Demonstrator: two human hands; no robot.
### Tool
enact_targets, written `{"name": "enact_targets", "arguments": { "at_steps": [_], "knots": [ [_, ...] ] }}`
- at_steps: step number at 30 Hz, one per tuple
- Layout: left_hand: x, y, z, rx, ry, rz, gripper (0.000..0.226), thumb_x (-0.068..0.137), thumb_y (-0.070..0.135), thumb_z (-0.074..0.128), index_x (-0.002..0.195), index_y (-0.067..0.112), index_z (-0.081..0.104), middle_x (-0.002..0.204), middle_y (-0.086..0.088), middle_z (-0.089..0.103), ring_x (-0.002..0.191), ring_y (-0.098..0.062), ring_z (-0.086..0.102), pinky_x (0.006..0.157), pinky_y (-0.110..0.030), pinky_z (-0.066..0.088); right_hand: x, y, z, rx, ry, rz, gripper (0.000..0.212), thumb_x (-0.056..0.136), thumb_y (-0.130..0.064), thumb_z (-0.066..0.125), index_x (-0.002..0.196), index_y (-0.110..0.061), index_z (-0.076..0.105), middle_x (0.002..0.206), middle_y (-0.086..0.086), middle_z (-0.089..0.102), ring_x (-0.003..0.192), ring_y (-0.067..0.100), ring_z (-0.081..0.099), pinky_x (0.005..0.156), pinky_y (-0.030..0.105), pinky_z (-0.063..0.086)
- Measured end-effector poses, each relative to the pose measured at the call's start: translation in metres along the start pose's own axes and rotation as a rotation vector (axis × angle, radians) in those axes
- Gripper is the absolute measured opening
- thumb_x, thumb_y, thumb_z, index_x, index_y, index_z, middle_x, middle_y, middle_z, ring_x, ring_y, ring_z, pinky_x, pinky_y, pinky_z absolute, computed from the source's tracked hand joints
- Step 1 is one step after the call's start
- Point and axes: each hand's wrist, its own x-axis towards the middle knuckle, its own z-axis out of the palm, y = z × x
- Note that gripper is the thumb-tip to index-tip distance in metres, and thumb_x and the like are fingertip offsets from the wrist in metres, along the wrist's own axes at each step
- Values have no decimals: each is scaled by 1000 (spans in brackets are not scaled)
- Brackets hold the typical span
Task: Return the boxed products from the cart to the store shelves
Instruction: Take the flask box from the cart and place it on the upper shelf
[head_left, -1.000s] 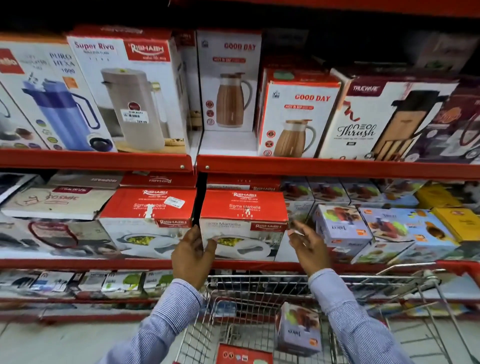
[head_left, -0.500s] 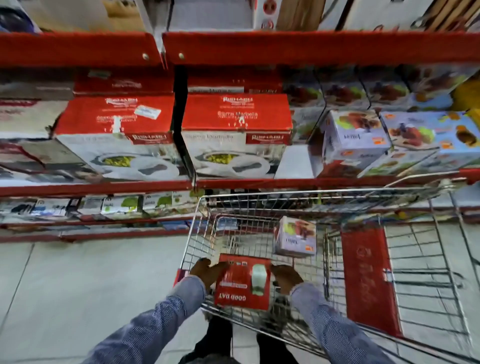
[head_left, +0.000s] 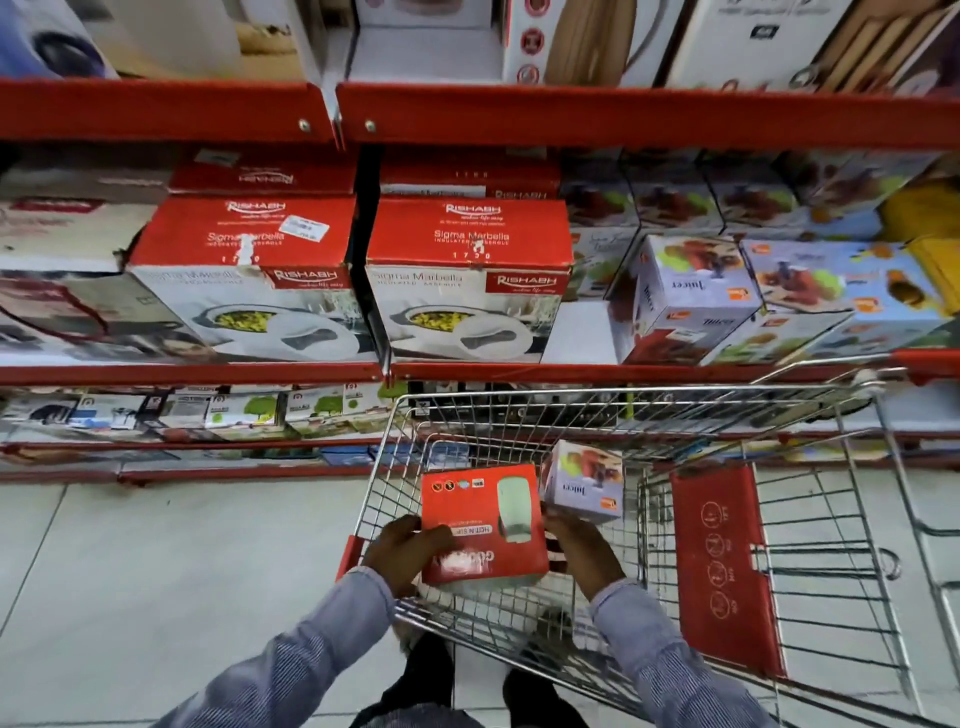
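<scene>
Head view: red box (head_left: 480, 525) sits clamped between left hand (head_left: 402, 553) and right hand (head_left: 584, 553) over the cart (head_left: 519, 415).

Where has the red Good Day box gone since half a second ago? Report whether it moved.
Yes. The red Good Day box, held by the left hand and right hand, has risen from the cart floor toward its rim.
</scene>
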Motion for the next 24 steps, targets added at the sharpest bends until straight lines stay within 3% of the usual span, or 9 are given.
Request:
{"name": "enact_targets", "arguments": {
  "at_steps": [2, 5, 8, 10, 13, 16, 20, 24],
  "knots": [
    [-30, 18, -8, -20, 29, 116, 47, 46, 46, 74, 89, 27, 74, 88, 5, 78, 92, -20, 69, 70, -32, 51, -21, -25, -9, 23, 14, -142, 31, 82, -34, 51, 103, -32, 74, 93, -5, 79, 87, 14, 73, 79, 37, 59],
    [-77, 49, -19, -57, 85, 329, 42, 57, 42, 70, 95, 26, 75, 93, 3, 77, 89, -18, 68, 73, -33, 51, -54, -66, -21, 61, 81, -346, 35, 79, -39, 60, 112, -31, 70, 110, 0, 74, 101, 16, 69, 86, 38, 57],
    [-125, 83, -30, -101, 125, 528, 36, 63, 36, 69, 96, 23, 75, 85, 3, 79, 79, -18, 73, 64, -25, 55, -89, -109, -31, 73, 40, -564, 33, 83, -35, 62, 115, -29, 70, 92, -13, 75, 83, 2, 70, 71, 22, 57],
    [-152, 107, -38, -88, 145, 663, 44, 63, 38, 71, 102, 20, 75, 90, -5, 80, 83, -29, 75, 71, -38, 60, -104, -137, -37, 102, 27, -673, 27, 88, -19, 63, 111, -29, 71, 81, -16, 76, 72, -2, 69, 65, 15, 53],
    [-188, 139, -51, -59, 211, 859, 55, 61, 49, 69, 108, 21, 74, 96, -5, 80, 89, -27, 76, 84, -51, 59, -132, -184, -38, 99, 26, -816, 29, 85, -20, 66, 111, -33, 69, 99, -18, 76, 97, 3, 71, 77, 17, 56],
    [-212, 169, -60, -31, 334, 1025, 51, 64, 54, 68, 106, 26, 76, 94, 2, 80, 87, -18, 76, 82, -46, 60, -156, -227, -38, 105, -5, -930, 31, 74, -37, 67, 105, -36, 70, 94, -24, 75, 96, 1, 70, 78, 18, 58],
    [-235, 208, -75, -90, 409, 1158, 34, 62, 55, 65, 89, 39, 79, 86, 15, 80, 80, -6, 75, 77, -42, 60, -176, -272, -35, 138, 1, -1050, 37, 84, -26, 67, 118, -13, 68, 96, -11, 78, 95, 11, 73, 77, 26, 61],
    [-257, 243, -91, -137, 409, 1290, 35, 67, 53, 66, 96, 37, 78, 93, 12, 80, 86, -11, 76, 82, -45, 59, -203, -321, -34, 134, 2, -1206, 20, 85, -25, 67, 103, -26, 76, 95, -14, 78, 93, 7, 73, 70, 14, 56]
  ]
}}
